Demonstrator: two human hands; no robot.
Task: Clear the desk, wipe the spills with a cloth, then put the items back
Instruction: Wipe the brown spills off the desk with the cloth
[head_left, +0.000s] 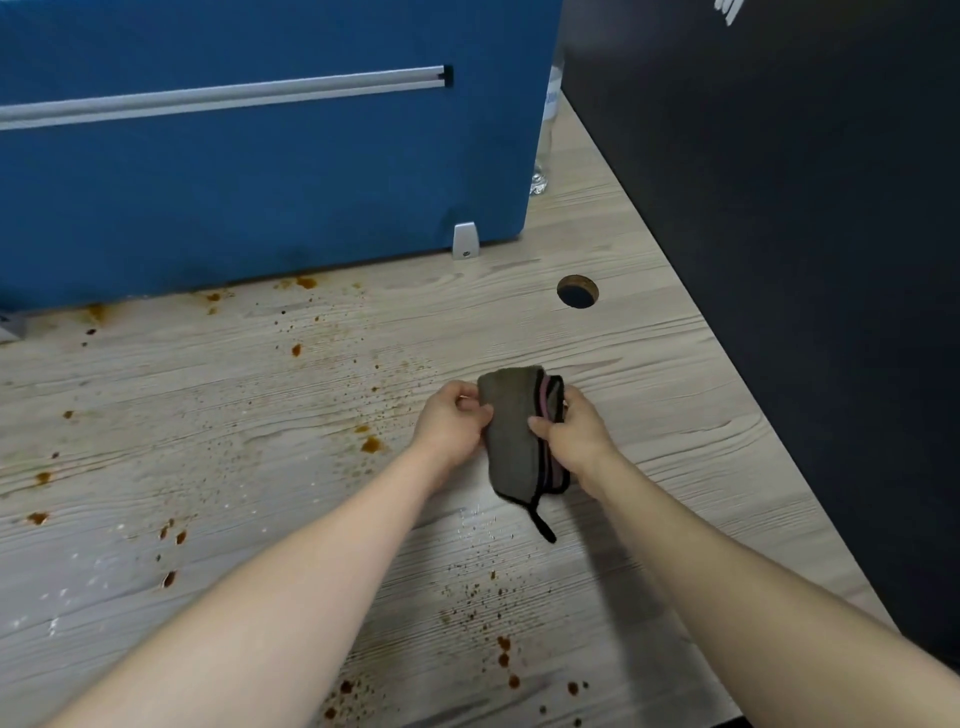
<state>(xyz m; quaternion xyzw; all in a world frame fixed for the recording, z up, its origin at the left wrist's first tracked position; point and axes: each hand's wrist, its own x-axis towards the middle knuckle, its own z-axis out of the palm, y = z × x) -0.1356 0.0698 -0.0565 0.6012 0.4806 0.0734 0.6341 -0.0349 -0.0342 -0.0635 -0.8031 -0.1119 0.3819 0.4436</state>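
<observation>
A folded grey-brown cloth (511, 431) with black trim and a pink stripe is held just above the wooden desk (208, 426), right of centre. My left hand (452, 421) pinches its left edge. My right hand (574, 431) grips its right edge, thumb on top. A black loop of the cloth dangles toward me. Brown spill spots (371, 444) and fine specks are scattered over the desk, from the blue partition down to the near edge.
A blue fabric partition (260, 171) with a silver rail closes the back of the desk. A dark panel (779, 234) walls off the right side. A round cable hole (577, 291) lies behind the cloth. A clear bottle (545, 130) stands behind the partition's right end.
</observation>
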